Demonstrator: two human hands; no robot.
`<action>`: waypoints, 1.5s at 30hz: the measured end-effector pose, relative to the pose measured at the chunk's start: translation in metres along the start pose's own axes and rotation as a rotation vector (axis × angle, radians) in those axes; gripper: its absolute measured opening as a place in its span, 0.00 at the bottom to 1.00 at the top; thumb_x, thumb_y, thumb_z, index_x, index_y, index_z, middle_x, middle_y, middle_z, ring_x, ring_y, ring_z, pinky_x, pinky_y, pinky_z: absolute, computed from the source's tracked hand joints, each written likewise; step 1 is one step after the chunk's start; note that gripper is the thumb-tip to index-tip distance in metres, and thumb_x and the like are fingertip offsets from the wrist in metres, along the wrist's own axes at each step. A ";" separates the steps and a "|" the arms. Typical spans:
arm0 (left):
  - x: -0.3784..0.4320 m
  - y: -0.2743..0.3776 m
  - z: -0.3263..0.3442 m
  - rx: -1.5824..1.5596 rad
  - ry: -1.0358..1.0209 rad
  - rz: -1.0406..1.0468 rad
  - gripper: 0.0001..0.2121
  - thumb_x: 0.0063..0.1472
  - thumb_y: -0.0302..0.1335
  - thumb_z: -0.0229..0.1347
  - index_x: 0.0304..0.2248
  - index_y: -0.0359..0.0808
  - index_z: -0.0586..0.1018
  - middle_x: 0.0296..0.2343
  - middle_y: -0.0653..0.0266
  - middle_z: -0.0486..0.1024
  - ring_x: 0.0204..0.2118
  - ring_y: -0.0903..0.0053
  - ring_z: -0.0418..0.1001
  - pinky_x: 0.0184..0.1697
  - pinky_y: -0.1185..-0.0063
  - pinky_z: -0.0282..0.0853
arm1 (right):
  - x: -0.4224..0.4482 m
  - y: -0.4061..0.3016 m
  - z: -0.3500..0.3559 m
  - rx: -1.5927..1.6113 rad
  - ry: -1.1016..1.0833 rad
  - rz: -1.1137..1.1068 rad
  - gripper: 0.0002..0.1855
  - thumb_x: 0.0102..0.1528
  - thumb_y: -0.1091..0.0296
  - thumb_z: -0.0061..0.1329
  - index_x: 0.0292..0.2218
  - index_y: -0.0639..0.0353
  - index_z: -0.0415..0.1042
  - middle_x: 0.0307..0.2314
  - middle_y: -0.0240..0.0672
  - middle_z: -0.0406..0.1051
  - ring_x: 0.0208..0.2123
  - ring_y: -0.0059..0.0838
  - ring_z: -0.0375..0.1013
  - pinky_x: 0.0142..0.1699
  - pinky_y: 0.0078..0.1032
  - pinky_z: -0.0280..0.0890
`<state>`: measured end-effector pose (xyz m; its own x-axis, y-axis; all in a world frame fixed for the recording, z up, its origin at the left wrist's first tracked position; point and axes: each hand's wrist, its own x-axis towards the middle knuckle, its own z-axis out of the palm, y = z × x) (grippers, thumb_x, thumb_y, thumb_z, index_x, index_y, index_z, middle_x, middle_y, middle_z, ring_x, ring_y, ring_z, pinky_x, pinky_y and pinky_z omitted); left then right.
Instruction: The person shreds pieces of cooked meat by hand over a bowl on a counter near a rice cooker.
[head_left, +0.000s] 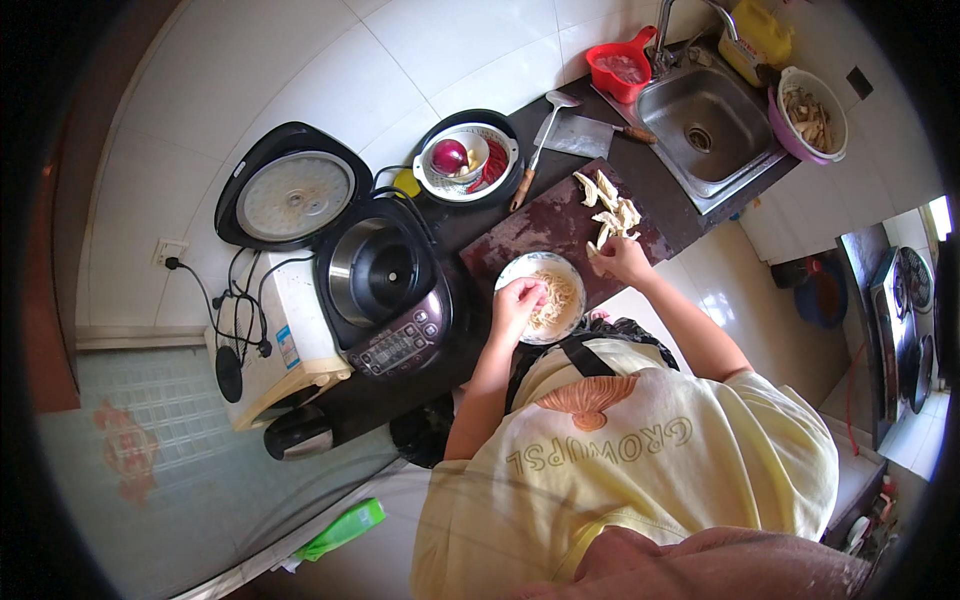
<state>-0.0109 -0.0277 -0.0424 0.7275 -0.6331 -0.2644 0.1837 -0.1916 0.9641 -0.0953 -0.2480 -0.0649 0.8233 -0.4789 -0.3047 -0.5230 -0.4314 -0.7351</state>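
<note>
My left hand (519, 300) reaches over the rim of a patterned white bowl (504, 271), its fingers bunched above pale thin shreds (555, 300). Whether anything is between those fingers I cannot tell. At the near right part of a dark red cutting board (517, 225), my right hand (622, 261) pinches a pale torn piece (593, 250), possibly oyster mushroom. Several similar pale pieces (609, 196) lie loosely on the board just beyond it. The bowl sits at the board's near left edge, close to my body.
A multicooker (382, 277) stands left with its lid (296, 196) raised. Behind the board are a basket (425, 184) with a red onion and chillies, a spatula (536, 154) and a cleaver (576, 137). A sink (697, 127), red ladle (621, 71) and colander (841, 124) are right.
</note>
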 end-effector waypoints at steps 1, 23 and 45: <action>-0.004 0.008 0.002 -0.048 -0.019 -0.064 0.06 0.54 0.23 0.50 0.31 0.29 0.73 0.24 0.65 0.72 0.25 0.83 0.71 0.29 0.86 0.68 | -0.010 -0.016 -0.007 0.271 -0.125 0.005 0.15 0.43 0.60 0.52 0.25 0.65 0.68 0.18 0.35 0.70 0.19 0.23 0.69 0.25 0.20 0.65; -0.037 0.048 -0.018 -0.266 -0.001 0.057 0.09 0.52 0.20 0.49 0.35 0.31 0.69 0.29 0.66 0.70 0.29 0.83 0.69 0.31 0.85 0.68 | -0.059 -0.120 -0.005 0.786 -0.479 -0.312 0.04 0.47 0.72 0.46 0.24 0.64 0.68 0.18 0.26 0.66 0.21 0.12 0.64 0.27 0.15 0.60; -0.043 0.062 -0.023 -0.758 -0.138 -0.026 0.11 0.54 0.22 0.47 0.39 0.31 0.69 0.32 0.64 0.70 0.32 0.81 0.70 0.33 0.84 0.68 | -0.068 -0.137 -0.008 0.220 -0.160 -0.618 0.06 0.45 0.74 0.50 0.27 0.64 0.70 0.20 0.34 0.69 0.25 0.20 0.69 0.31 0.19 0.64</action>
<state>-0.0154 0.0049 0.0295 0.6368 -0.7330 -0.2392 0.6382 0.3271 0.6969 -0.0813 -0.1624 0.0613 0.9882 -0.0675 0.1374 0.0973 -0.4160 -0.9042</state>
